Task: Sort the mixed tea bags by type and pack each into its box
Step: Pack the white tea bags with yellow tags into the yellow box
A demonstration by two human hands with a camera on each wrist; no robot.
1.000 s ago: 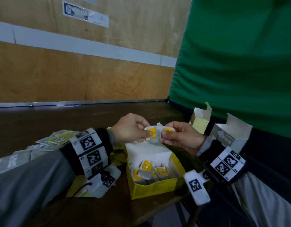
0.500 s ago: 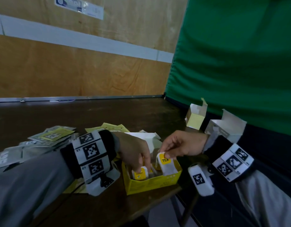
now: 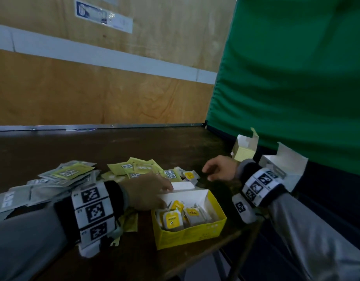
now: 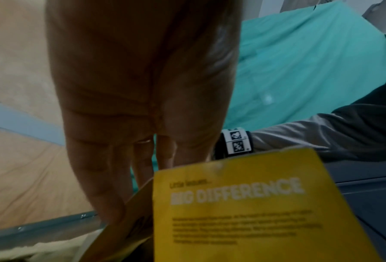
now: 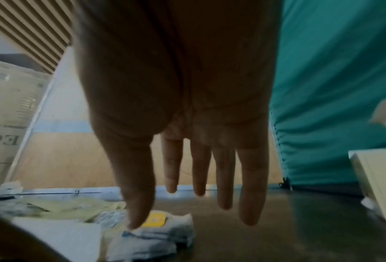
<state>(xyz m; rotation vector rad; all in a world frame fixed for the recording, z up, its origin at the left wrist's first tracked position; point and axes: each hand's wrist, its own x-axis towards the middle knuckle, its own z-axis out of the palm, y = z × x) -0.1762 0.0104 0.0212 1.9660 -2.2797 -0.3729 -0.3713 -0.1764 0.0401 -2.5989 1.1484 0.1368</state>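
Head view: yellow box (image 3: 195, 234) at table (image 3: 134, 145) edge holds several yellow-tagged tea bags (image 3: 172, 218); sachet pile (image 3: 69, 173) left of it unsorted. Left hand (image 3: 148, 194) rests on its rim, right hand (image 3: 219, 168) beyond it; fingers relaxed, empty.

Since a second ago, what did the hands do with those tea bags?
Both hands let go: the tea bags they held now lie in the yellow box. The right hand went back empty, fingers straight, to a loose yellow-tag tea bag on the table. The left hand stayed by the box's left wall. The box and the pile of sachets stayed put.
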